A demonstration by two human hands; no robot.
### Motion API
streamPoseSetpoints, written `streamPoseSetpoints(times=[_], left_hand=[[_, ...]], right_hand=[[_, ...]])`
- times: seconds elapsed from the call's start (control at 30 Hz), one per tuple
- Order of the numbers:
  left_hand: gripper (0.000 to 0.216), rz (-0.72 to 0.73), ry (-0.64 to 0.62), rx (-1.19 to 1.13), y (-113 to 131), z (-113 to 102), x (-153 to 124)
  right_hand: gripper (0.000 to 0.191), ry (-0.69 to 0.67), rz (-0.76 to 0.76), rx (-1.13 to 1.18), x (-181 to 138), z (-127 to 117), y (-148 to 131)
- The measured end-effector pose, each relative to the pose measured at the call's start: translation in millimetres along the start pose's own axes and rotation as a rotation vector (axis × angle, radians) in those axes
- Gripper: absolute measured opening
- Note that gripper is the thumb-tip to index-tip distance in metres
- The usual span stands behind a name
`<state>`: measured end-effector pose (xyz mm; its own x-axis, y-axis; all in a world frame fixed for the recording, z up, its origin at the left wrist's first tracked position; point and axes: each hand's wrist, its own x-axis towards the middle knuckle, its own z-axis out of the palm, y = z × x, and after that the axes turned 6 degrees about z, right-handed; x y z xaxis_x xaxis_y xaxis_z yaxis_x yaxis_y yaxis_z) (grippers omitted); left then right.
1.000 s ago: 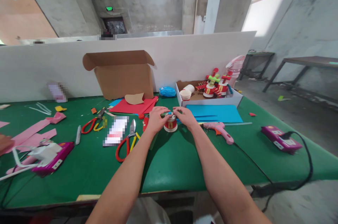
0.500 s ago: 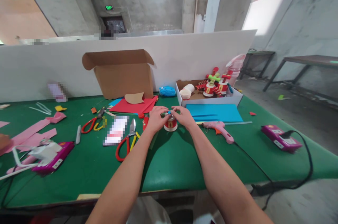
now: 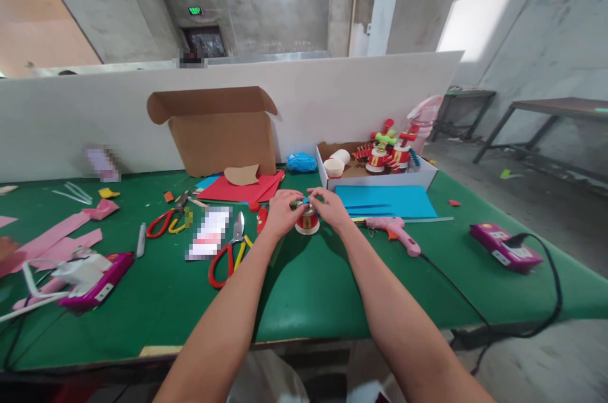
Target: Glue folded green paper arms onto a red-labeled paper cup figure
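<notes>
Fingers [image 3: 289,196] of left hand [image 3: 282,214] and right hand [image 3: 331,208] bending over red-and-white round cup [image 3: 308,223]; cannot tell if clamped. Green-covered table [image 3: 313,305] supporting cup; pink plastic glue gun [image 3: 387,225] lying right of cup; small blue piece [image 3: 306,201] sitting atop cup.

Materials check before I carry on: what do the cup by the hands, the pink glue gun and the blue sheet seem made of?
Cup: paper or thin plastic, I can't settle which; white rim, red band.
Glue gun: likely moulded plastic; smooth pink body, slight sheen.
Blue sheet: perhaps card or thin foam; flat, evenly coloured, matte, straight-edged.
</notes>
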<state>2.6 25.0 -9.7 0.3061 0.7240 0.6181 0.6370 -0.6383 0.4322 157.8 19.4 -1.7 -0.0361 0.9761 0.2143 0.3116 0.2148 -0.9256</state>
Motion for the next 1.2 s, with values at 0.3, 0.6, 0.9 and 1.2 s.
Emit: streamPoseSetpoints(times=[0.3, 0.6, 0.9, 1.2], left_hand=[[0.009, 0.008, -0.001, 0.020, 2, 0, 1], [0.009, -0.009, 0.009, -0.010, 3, 1, 0], [0.009, -0.009, 0.010, -0.006, 4, -1, 0], [0.009, -0.003, 0.010, -0.005, 4, -1, 0]], right_hand=[[0.014, -0.012, 0.051, 0.126, 0, 3, 2], [0.013, 0.060, 0.048, 0.173, 7, -9, 8], [0.016, 0.089, 0.040, 0.134, 7, -17, 7], [0.022, 0.074, 0.053, 0.116, 5, -15, 1]])
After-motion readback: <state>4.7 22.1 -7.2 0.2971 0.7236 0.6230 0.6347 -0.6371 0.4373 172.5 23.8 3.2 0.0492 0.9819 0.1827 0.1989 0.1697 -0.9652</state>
